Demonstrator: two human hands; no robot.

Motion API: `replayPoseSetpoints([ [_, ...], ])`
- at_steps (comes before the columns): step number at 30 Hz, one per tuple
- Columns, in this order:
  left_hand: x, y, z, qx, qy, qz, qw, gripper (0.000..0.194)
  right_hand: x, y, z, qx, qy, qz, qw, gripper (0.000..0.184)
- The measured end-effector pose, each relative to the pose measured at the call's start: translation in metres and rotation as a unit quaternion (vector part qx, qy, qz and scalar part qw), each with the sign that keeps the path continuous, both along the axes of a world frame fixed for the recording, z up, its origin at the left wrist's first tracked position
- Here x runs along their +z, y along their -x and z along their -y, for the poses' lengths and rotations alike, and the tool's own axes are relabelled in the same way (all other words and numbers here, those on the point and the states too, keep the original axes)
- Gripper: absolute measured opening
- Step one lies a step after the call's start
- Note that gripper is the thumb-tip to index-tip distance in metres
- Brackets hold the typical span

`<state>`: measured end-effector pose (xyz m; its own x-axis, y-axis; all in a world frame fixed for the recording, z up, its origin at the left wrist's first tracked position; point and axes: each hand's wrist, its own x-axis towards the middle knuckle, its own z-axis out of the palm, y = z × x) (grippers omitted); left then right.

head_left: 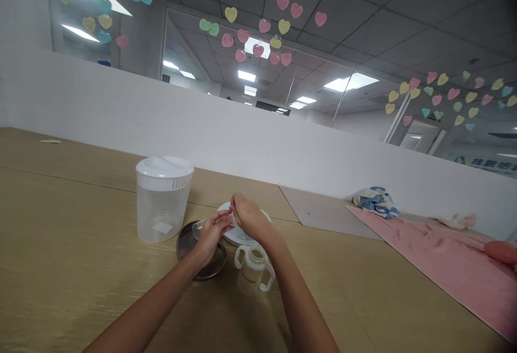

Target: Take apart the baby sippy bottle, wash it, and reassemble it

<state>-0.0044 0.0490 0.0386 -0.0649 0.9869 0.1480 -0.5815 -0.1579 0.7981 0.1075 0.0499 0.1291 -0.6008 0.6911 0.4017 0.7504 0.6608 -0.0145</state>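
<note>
My left hand (212,232) is over the dark metal bowl (214,267), its fingers curled together. My right hand (248,216) reaches above a white round lid or plate (264,216), fingertips pinched close to those of my left hand. Whatever is between the fingers is too small and hidden to name. A clear rounded piece (196,229) shows beside my left hand, over the bowl; I cannot tell whether the hand touches it. Just in front of my hands stands a translucent two-handled baby bottle (249,279), its top uncapped and red print on its side.
A translucent bucket with a white lid (163,202) stands left of the bowl. Farther right are a pink cloth (440,256), a crumpled blue-and-white cloth (375,202) and a reddish object (501,252). A low white wall (226,138) runs behind the table.
</note>
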Motion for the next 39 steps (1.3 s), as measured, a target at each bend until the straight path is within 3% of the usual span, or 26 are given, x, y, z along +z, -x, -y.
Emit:
replayPoseSetpoints([
  [4,0.002,-0.002,0.003,-0.015,-0.045,0.006,0.999,0.031,0.002,0.0,-0.001,-0.02,-0.003,-0.009,1.0,0.006],
  [12,-0.007,-0.005,0.0,0.037,-0.098,-0.127,0.986,0.049,0.005,0.0,0.004,-0.014,0.017,-0.001,1.0,0.005],
  [25,-0.018,0.0,-0.008,0.052,-0.109,-0.154,0.981,0.055,0.009,-0.001,0.005,-0.058,-0.023,0.03,0.998,0.011],
  [32,-0.014,-0.002,-0.007,0.064,-0.115,-0.19,0.973,0.051,0.015,-0.005,0.003,-0.003,-0.035,-0.127,0.991,0.009],
  [39,-0.015,-0.003,-0.005,0.082,-0.138,-0.225,0.961,0.042,0.02,-0.012,0.006,0.067,-0.015,-0.283,0.957,0.007],
])
